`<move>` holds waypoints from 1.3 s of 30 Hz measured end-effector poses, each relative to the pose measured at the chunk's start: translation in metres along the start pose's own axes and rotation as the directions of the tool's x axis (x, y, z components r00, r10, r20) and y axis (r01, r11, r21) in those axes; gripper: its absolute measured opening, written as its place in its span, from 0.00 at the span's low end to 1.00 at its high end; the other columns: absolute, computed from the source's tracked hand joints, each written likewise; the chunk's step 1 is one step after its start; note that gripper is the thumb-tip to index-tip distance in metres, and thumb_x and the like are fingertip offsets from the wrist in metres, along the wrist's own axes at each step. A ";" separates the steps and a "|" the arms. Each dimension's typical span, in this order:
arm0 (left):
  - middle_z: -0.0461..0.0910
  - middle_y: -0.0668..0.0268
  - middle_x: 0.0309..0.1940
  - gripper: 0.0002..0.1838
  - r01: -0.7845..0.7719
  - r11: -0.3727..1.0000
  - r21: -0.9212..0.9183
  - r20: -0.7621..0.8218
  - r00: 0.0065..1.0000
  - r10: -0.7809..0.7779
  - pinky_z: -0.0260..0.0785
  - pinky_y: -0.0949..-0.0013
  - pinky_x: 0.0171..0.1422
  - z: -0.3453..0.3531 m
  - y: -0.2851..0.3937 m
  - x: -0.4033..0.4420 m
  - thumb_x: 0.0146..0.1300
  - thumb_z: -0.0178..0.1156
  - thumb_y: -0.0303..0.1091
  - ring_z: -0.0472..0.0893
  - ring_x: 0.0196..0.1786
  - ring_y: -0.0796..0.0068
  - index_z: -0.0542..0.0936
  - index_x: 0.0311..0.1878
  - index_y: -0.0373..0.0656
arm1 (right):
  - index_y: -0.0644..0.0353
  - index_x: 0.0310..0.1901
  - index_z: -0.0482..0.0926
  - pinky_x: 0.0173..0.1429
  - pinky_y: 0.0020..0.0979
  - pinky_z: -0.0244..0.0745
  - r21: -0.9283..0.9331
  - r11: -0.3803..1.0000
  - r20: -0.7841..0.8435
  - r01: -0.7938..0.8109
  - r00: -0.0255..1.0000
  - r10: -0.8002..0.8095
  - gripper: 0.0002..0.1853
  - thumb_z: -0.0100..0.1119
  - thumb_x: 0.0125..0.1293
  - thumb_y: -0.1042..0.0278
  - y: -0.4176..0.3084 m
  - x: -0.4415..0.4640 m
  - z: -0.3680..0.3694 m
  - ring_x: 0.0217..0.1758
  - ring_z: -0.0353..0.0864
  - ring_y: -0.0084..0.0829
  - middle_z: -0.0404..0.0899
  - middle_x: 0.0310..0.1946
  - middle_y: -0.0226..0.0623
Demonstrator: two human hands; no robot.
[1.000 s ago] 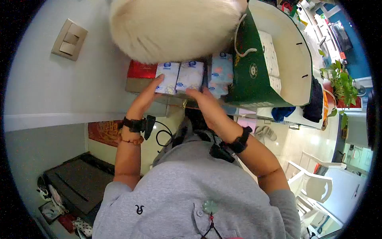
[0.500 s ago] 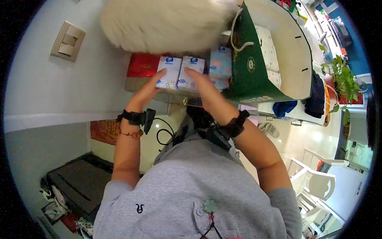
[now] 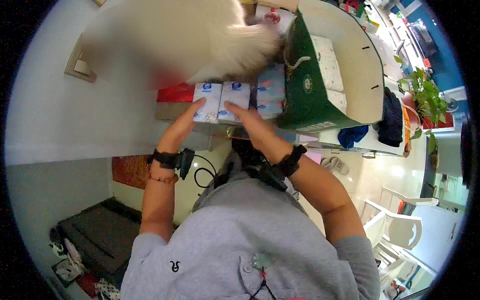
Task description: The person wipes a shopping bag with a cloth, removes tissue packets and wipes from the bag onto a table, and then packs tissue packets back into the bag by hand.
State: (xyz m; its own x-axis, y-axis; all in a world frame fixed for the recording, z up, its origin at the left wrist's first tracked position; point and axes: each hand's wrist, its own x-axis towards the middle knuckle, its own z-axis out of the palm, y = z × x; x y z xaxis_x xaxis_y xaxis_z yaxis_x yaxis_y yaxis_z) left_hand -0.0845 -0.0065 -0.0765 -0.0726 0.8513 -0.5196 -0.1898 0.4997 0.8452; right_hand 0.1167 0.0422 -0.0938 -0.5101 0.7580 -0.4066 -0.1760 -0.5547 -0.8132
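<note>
Two white-and-blue tissue packs stand side by side near the top centre. My left hand [image 3: 186, 119] is at the left pack [image 3: 207, 99], its thumb on the pack's face and its other fingers mostly hidden. My right hand [image 3: 246, 119] rests with its thumb on the right pack [image 3: 234, 100]; its other fingers are out of sight behind or under it. Left of the packs lies a red box [image 3: 176, 93]. To their right are blue tissue packs [image 3: 270, 92] in a stack. A large furry cream-coloured shape [image 3: 195, 40], partly blurred, covers the area above the packs.
A green bag [image 3: 306, 90] with a rope handle holds more white packs [image 3: 327, 62] at the right. Dark clothes [image 3: 389, 120] hang beyond it. A wall with a light switch [image 3: 80, 66] is at the left. White chairs [image 3: 395, 227] stand at the lower right.
The furry shape has shifted left and become blurred, uncovering more behind the green bag. My right thumb has moved from the right pack's lower edge onto its face. Both hands stay at the packs.
</note>
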 end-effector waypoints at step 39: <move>0.73 0.56 0.59 0.29 -0.230 0.914 -0.335 0.507 0.774 0.380 0.62 0.52 0.69 0.277 0.210 -0.066 0.59 0.62 0.33 0.74 0.61 0.59 0.68 0.64 0.38 | 0.64 0.57 0.76 0.60 0.49 0.77 -0.728 0.685 0.088 -0.038 0.985 0.148 0.26 0.64 0.63 0.55 -0.419 -0.110 -0.133 0.54 0.83 0.39 0.82 0.52 0.43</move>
State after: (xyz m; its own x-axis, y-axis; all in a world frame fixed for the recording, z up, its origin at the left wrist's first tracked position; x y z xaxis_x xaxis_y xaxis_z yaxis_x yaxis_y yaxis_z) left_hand 0.1521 0.0861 0.1700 0.3677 0.9298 -0.0173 -0.4847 0.2075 0.8497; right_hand 0.3584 0.2364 0.2364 -0.6027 0.6343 -0.4841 0.5116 -0.1584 -0.8445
